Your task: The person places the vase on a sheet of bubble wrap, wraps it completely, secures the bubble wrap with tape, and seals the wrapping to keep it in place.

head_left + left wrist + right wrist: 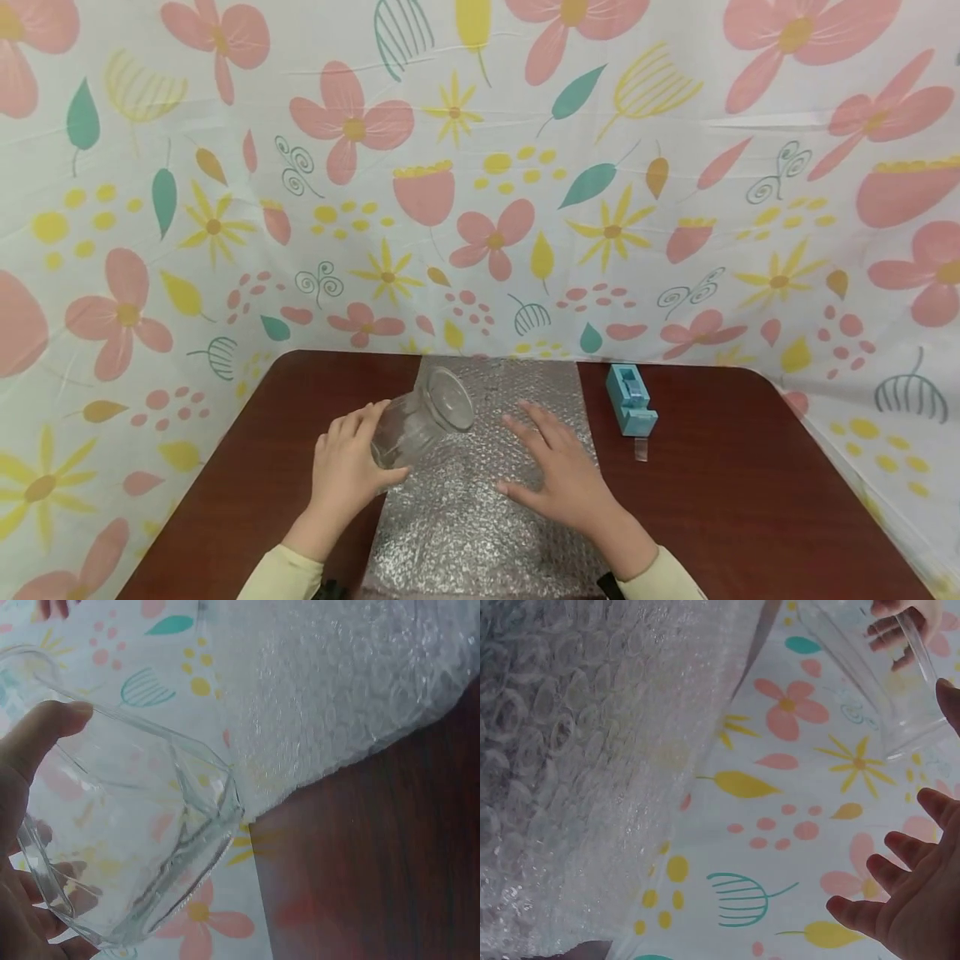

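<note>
A clear glass jar (420,421), faceted and thick-edged at one end, held tilted in the left hand (348,458), over the left edge of a sheet of bubble wrap (457,533), with the round rim leaning right and toward the tabletop's (750,483) far edge. Bubble wrap (transparent, silvery with glints) spread flat lengthwise, reaching that far edge.

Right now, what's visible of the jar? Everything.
The jar is clear, apparently glass, with an angular base and a wide round end; whether that's lidded, I can't tell. It looks empty and tilts, round end up and rightward, over the left side of the bubble wrap. The left hand grips its body; the right hand is apart from it.
</note>
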The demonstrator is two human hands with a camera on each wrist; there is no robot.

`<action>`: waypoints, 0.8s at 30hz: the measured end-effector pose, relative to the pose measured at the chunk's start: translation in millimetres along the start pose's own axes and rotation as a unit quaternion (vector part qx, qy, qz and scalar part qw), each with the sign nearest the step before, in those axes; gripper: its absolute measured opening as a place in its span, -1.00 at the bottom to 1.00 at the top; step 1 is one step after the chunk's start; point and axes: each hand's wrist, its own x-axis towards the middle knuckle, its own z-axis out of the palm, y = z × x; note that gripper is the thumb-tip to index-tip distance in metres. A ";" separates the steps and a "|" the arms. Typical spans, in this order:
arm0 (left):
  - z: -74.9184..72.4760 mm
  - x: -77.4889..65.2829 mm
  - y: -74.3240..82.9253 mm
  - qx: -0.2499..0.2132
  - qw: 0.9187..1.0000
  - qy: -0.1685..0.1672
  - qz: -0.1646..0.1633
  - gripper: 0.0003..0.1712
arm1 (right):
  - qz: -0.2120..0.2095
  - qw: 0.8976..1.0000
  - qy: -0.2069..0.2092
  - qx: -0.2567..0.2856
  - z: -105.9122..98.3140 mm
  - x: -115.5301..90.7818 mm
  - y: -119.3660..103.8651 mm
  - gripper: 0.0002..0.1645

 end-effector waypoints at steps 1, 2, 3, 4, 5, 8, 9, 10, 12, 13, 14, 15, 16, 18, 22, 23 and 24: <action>0.5 -0.5 1.9 0.012 1.000 0.001 0.009 0.15 | -0.007 1.000 0.007 -0.004 0.2 0.2 0.4 0.00; 1.7 -0.8 3.6 0.022 1.000 0.004 0.018 0.15 | -0.014 1.000 0.014 -0.007 0.3 0.5 0.8 0.02; 3.1 -1.1 5.4 0.031 0.999 0.005 0.025 0.15 | -0.018 1.000 0.018 -0.012 0.4 0.8 1.2 0.04; 4.6 -1.4 6.9 0.040 0.999 0.008 0.034 0.15 | -0.022 0.999 0.022 -0.015 0.3 1.3 1.2 0.06; 6.1 -1.9 8.5 0.049 0.998 0.010 0.044 0.14 | -0.023 0.999 0.023 -0.018 0.4 1.8 1.4 0.09; 11.3 -3.8 12.3 0.070 0.995 0.016 0.069 0.16 | -0.025 0.999 0.021 -0.024 0.7 4.6 0.1 0.17; 12.6 -4.5 13.2 0.077 0.994 0.019 0.077 0.16 | -0.025 0.999 0.019 -0.027 0.9 5.6 -0.7 0.18; 14.3 -5.0 14.1 0.083 0.993 0.023 0.084 0.17 | -0.025 0.999 0.018 -0.025 1.2 6.5 -1.5 0.20; 17.6 -5.8 15.5 0.093 0.991 0.029 0.097 0.19 | -0.031 0.999 0.017 -0.026 2.2 8.6 -3.3 0.20; 18.9 -5.9 16.2 0.097 0.989 0.035 0.102 0.20 | -0.034 0.999 0.016 -0.027 2.9 9.7 -4.2 0.19; 20.2 -5.9 16.8 0.101 0.988 0.040 0.108 0.20 | -0.037 0.999 0.016 -0.028 3.6 10.6 -5.1 0.18; 21.4 -5.9 17.5 0.105 0.987 0.045 0.114 0.21 | -0.040 0.999 0.016 -0.026 4.4 11.5 -6.0 0.18; 22.5 -5.9 18.1 0.106 0.986 0.049 0.120 0.21 | -0.043 0.999 0.015 -0.024 5.1 12.4 -6.9 0.17; 24.2 -5.7 19.7 0.108 0.984 0.057 0.131 0.22 | -0.049 0.998 0.014 -0.026 6.1 14.0 -8.9 0.15; 26.4 -4.7 24.0 0.114 0.981 0.057 0.150 0.22 | -0.055 0.998 0.021 -0.031 4.4 17.4 -12.7 0.13; 26.6 -4.1 25.3 0.117 0.979 0.056 0.154 0.23 | -0.057 0.997 0.023 -0.036 3.5 18.5 -13.6 0.13; 26.5 -3.6 26.8 0.120 0.978 0.056 0.159 0.23 | -0.061 0.997 0.027 -0.045 2.4 19.8 -14.5 0.12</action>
